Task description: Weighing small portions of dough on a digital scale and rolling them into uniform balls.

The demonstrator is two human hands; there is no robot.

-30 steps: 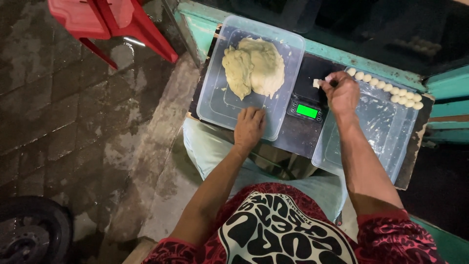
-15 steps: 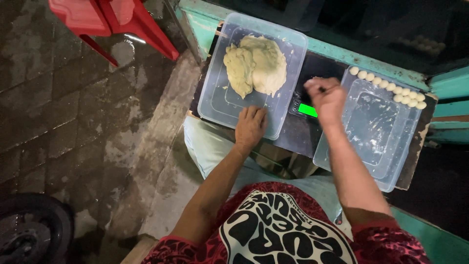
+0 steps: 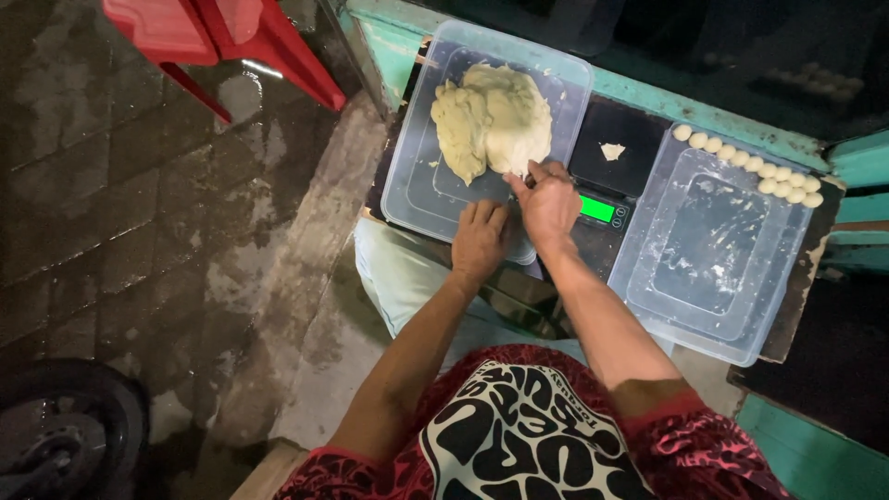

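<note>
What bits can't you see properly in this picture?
- Head view: the near rim of the clear tub is hidden under the left hand.
- The right hand covers the near edge of the dough lump, so its fingertip grip cannot be told.
- The green screen of the scale is too small to read.
- The red chair is cut off by the top edge.
- The dark wheel is cut off at the bottom left corner.
</note>
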